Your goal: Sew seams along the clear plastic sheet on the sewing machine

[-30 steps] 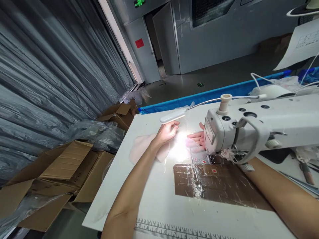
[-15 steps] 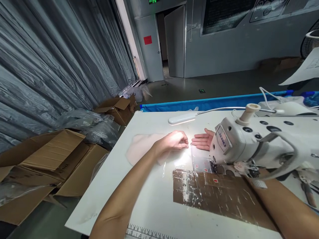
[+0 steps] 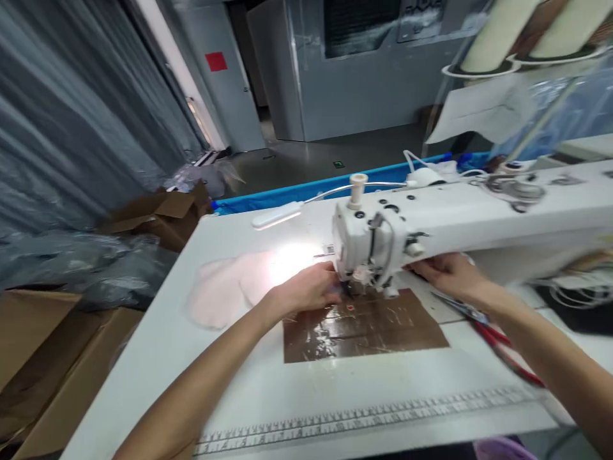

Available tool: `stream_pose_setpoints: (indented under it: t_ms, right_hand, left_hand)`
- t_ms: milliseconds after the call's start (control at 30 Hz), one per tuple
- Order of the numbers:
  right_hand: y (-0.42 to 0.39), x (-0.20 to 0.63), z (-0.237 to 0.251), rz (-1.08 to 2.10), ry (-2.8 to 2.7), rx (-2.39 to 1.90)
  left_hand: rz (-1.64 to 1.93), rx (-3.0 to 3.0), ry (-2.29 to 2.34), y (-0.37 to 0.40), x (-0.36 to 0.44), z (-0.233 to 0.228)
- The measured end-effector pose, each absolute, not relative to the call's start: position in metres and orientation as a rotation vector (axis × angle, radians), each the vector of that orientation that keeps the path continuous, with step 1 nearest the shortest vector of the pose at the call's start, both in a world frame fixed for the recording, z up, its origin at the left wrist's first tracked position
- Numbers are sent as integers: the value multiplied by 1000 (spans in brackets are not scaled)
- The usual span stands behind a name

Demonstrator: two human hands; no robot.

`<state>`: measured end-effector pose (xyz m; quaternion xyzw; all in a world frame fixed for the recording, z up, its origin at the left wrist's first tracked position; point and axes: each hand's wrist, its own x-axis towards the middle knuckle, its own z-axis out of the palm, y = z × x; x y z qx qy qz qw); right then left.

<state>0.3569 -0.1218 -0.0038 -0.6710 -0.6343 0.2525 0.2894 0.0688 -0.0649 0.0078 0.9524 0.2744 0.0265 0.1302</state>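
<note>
Both hands now work close around the head of the white metal sewing machine (image 3: 454, 214).
The right hand (image 3: 453, 278), palm-up behind the head moments ago, now curls its fingers beneath the machine's arm; the left hand (image 3: 311, 287) has moved in beside the needle area, so work seems centred there. Whether either grips anything is hidden. The glossy brown rectangular sheet (image 3: 373, 332) lies on the white desk (image 3: 383, 386) below the head, long axis left to right; the pale pink flat piece (image 3: 218, 297) slants from near-left toward the machine.

Left grip (image 3: 313, 286) beside sewing machine (image 3: 454, 211)
</note>
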Motion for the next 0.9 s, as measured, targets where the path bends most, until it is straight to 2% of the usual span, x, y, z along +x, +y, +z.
stream_pose_setpoints:
  t_ms: [100,300,533,767,833,900]
  right_hand:
    - [-158,389,3,640,-1716,-1846]
    - [-181,430,-8,195,-2010,-2211]
    - [-178,434,-21,119,-2110,-2406]
    - [-182,424,-10,-61,-2025,-2736]
    - [-189,419,-10,-193,-1972,-2685]
    - [-200,408,-14,-176,-1925,-2406]
  left_hand:
    - [194,2724,866,-67,64,-4]
    - [525,2760,913,-83,54,-29]
    - [471,2587,926,-119,40,-20]
    - [688,2296,932,-132,37,-42]
    - [751,2294,933,-133,37,-48]
    - [807,2294,951,-135,39,-51]
